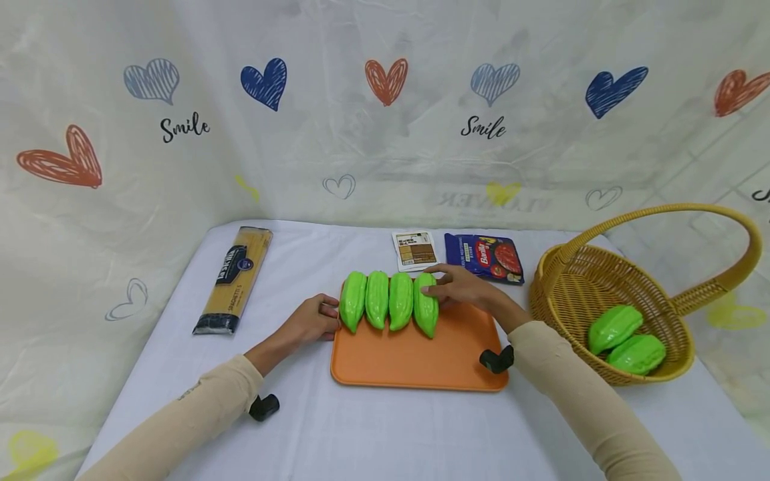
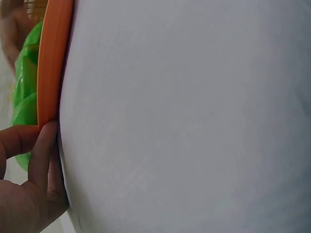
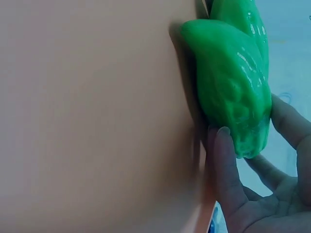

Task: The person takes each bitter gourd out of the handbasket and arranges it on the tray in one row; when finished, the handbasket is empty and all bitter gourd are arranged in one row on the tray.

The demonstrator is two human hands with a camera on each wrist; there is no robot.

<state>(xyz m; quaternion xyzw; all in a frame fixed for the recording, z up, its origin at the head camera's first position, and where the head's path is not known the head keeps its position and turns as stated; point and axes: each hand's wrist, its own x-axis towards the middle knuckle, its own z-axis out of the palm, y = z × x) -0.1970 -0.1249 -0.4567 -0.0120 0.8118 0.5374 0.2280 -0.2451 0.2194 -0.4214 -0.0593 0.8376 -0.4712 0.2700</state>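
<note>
Several bright green, glossy, ridged vegetables, like toy bitter melons, lie side by side along the far side of an orange tray. My left hand pinches the tray's left rim beside the leftmost one; in the left wrist view, thumb and fingers meet at the orange edge. At the right end of the row, my right hand holds the last bitter melon between thumb and fingers. The right wrist view shows that bitter melon down on the tray, its blunt end between the fingers.
A wicker basket with a tall handle stands right, with two more bitter melons inside. Behind the tray lie a small white-brown packet and a blue Barilla pouch. A spaghetti pack lies left on the white tablecloth.
</note>
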